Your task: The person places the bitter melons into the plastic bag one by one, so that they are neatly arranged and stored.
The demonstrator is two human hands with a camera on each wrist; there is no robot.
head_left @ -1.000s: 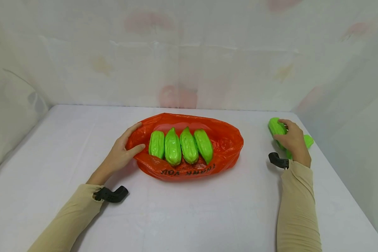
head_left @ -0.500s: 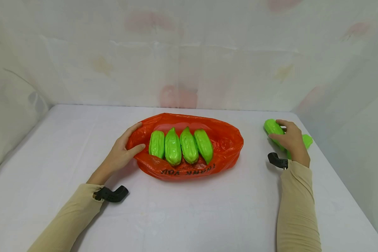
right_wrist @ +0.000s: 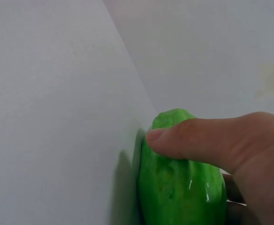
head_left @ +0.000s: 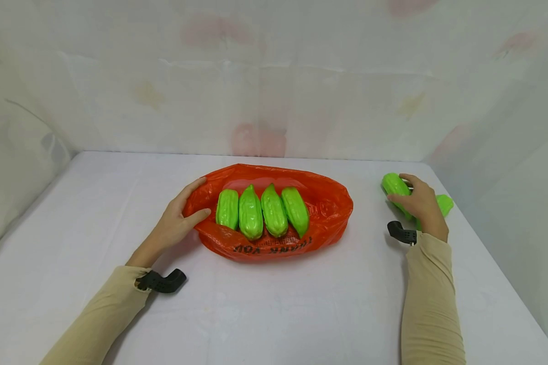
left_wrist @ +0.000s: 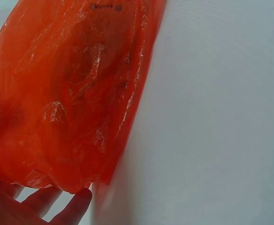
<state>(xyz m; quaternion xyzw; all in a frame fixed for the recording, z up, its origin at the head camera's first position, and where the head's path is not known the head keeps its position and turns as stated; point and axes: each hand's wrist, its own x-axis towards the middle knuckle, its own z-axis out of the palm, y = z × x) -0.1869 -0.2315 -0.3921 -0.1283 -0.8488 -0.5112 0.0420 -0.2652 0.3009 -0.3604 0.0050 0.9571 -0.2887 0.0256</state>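
Observation:
A red plastic bag (head_left: 327, 207) lies with its mouth wide at mid-table in the head view, dark lettering along its front. Several glossy green, ridged bitter melons (head_left: 250, 215) lie side by side in it. My left hand (head_left: 175, 220) is at the bag's left end, thumb and forefinger spread apart over the rim; the left wrist view shows fingertips (left_wrist: 76, 206) at the bag's edge. At the far right my right hand (head_left: 419, 204) grips another bitter melon (right_wrist: 179, 192), thumb across one side and fingers behind it.
One more bitter melon (head_left: 445, 204) lies partly hidden beyond my right hand, close to the table's right edge. The table (head_left: 297, 309) has a white cover. Pale curtain-like sheets (head_left: 347, 101) stand behind it and along both sides.
My right hand has shifted slightly left, and the bitter melon in it has moved the same way. The left hand and the bag have stayed put.

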